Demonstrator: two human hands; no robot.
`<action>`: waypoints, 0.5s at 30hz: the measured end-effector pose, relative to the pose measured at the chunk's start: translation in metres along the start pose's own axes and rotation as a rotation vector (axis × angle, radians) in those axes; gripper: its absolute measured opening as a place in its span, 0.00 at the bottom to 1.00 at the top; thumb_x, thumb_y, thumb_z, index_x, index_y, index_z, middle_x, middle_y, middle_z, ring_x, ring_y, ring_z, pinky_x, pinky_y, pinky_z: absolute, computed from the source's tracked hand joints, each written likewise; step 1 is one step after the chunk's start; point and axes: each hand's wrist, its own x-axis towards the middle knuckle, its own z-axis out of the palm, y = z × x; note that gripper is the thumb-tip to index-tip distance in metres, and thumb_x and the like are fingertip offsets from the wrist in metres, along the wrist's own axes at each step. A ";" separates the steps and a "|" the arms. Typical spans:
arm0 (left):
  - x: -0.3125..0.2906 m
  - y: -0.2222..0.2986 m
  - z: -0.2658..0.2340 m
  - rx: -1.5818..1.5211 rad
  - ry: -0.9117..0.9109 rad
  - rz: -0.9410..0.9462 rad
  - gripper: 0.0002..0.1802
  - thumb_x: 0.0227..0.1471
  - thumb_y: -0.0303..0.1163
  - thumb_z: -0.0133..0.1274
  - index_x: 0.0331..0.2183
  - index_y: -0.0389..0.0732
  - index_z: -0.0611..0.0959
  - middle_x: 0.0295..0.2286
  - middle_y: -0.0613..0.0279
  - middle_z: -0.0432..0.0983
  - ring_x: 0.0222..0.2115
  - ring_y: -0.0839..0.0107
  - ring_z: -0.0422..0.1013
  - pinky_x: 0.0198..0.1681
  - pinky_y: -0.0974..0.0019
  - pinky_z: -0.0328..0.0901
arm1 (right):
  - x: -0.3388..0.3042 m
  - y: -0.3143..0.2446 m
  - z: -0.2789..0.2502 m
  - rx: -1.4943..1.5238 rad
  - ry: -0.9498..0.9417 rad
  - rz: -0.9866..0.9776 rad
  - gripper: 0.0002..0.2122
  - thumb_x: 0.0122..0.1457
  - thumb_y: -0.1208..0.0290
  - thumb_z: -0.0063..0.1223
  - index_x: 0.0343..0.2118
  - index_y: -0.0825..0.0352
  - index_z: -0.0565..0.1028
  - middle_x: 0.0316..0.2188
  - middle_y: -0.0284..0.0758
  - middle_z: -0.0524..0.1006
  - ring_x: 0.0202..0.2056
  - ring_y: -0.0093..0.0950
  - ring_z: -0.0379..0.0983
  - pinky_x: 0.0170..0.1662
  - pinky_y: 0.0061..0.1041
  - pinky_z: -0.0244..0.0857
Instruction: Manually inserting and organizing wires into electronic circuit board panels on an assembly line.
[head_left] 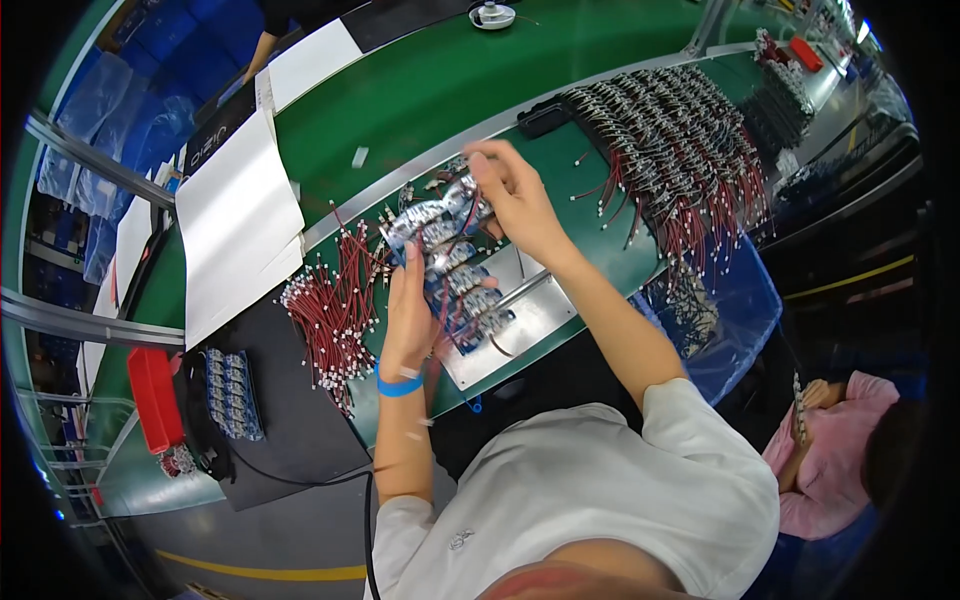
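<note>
Between my two hands is a strip of small blue circuit boards (462,282) with shiny silver parts, held tilted above the bench. My left hand (408,315), with a blue band on its wrist, closes round the near left edge, thumb on top. At the far end my right hand (515,195) has its fingers bent over the strip; some fingertips are hidden. Thin red and black wires hang by the boards, blurred. Below lies a silver metal plate (545,312). To the left, a heap of red and black wires (330,325) with white connectors rests on the bench.
A large stack of wired boards (670,130) covers the right side, beside a blue-lined bin (735,315). White paper sheets (235,225), a red tray (155,400) and another blue board panel (232,395) sit left. A person in pink (835,450) is at lower right.
</note>
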 end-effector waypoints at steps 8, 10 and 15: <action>0.000 -0.001 -0.004 0.312 0.115 0.044 0.36 0.68 0.55 0.27 0.40 0.31 0.78 0.35 0.53 0.80 0.28 0.68 0.80 0.28 0.70 0.75 | -0.014 0.014 0.010 0.175 0.125 0.200 0.15 0.67 0.56 0.48 0.32 0.64 0.74 0.14 0.22 0.66 0.12 0.12 0.60 0.12 0.16 0.50; 0.007 -0.013 -0.021 0.648 0.243 0.218 0.35 0.68 0.54 0.28 0.40 0.32 0.79 0.35 0.54 0.80 0.29 0.69 0.79 0.27 0.70 0.75 | -0.011 0.014 0.008 0.319 0.066 0.249 0.15 0.67 0.55 0.49 0.29 0.62 0.72 0.14 0.21 0.65 0.12 0.10 0.59 0.13 0.14 0.49; 0.007 -0.006 -0.002 -0.043 0.178 0.060 0.29 0.67 0.53 0.34 0.42 0.37 0.77 0.33 0.56 0.79 0.28 0.70 0.77 0.24 0.61 0.76 | -0.004 0.015 0.012 0.495 -0.003 0.339 0.14 0.66 0.56 0.50 0.28 0.59 0.72 0.16 0.19 0.66 0.14 0.09 0.58 0.14 0.12 0.47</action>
